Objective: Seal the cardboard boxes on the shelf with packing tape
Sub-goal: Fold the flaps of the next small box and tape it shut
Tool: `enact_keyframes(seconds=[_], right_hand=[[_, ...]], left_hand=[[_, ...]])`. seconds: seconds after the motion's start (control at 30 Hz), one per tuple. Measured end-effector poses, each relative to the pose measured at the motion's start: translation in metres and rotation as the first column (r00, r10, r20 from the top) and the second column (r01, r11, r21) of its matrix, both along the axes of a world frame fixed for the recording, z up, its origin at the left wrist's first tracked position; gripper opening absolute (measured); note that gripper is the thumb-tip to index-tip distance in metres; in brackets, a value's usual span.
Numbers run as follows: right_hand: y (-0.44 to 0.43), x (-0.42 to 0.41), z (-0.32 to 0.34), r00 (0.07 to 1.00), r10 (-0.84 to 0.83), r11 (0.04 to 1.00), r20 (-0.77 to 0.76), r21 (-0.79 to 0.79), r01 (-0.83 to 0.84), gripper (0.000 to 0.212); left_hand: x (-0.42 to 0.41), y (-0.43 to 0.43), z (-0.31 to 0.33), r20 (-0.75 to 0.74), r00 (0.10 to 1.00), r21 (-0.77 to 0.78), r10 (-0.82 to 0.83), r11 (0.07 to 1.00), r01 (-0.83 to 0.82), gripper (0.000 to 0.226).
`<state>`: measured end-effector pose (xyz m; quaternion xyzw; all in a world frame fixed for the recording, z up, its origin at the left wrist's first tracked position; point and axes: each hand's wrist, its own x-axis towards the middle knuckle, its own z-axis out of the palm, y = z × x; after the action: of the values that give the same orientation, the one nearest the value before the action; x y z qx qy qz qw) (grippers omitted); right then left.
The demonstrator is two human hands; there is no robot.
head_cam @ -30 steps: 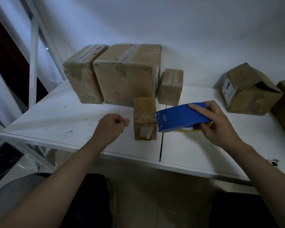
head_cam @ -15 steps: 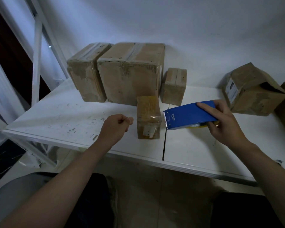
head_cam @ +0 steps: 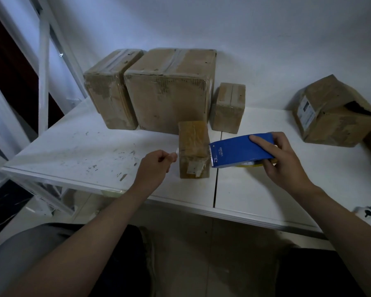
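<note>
A small narrow cardboard box (head_cam: pixel 192 146) stands near the front of the white shelf (head_cam: pixel 77 151), its top wrapped in glossy tape. My right hand (head_cam: pixel 285 161) grips a blue tape dispenser (head_cam: pixel 240 152) whose toothed end sits at the box's right side. My left hand (head_cam: pixel 156 168) is curled just left of the box and pinches the end of a clear tape strip (head_cam: pixel 176 151) that runs across the box's front toward the dispenser.
Behind stand a tall box (head_cam: pixel 113 91), a large box (head_cam: pixel 169 91) and a small box (head_cam: pixel 228 108). An unsealed box (head_cam: pixel 334 112) lies tipped at the far right. A white frame post (head_cam: pixel 43 82) rises at the left. The shelf's front edge is close to me.
The dispenser has shifted slightly right, off the front of the small box. My left hand stays beside the box, and a clear tape end now shows at its fingertips.
</note>
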<state>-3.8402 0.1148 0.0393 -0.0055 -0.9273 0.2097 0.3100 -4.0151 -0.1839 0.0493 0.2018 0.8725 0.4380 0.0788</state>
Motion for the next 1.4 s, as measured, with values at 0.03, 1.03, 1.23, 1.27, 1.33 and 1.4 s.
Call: enact_keyframes(seconds=[0.03,1.03,1.23,1.27,1.33,1.4], right_hand=[[0.000,-0.001,-0.002,1.000,-0.002,1.000,0.000,-0.005,0.002,0.080],[-0.019,-0.013,-0.009,1.000,-0.011,1.000,0.007,0.026,0.010,0.085],[-0.009,-0.004,0.000,1.000,-0.009,1.000,-0.008,-0.004,0.009,0.078],[-0.010,-0.003,0.000,1.000,-0.007,1.000,-0.008,-0.004,0.007,0.077],[-0.009,0.001,0.001,1.000,-0.011,1.000,-0.015,-0.018,0.010,0.076],[-0.004,0.007,0.000,0.999,-0.048,0.998,-0.021,-0.043,0.047,0.076]], left_hand=[[0.001,0.002,-0.001,0.005,1.000,0.008,-0.002,1.000,0.002,0.036],[-0.012,0.088,0.012,-0.522,0.781,-0.430,-0.343,0.897,0.106,0.096],[-0.016,0.088,0.011,-0.462,0.795,-0.478,-0.392,0.866,0.149,0.088],[-0.017,0.087,0.009,-0.457,0.792,-0.497,-0.406,0.855,0.152,0.082],[-0.020,0.085,0.007,-0.453,0.787,-0.522,-0.418,0.840,0.145,0.069],[-0.019,0.085,0.006,-0.455,0.797,-0.501,-0.396,0.854,0.138,0.066]])
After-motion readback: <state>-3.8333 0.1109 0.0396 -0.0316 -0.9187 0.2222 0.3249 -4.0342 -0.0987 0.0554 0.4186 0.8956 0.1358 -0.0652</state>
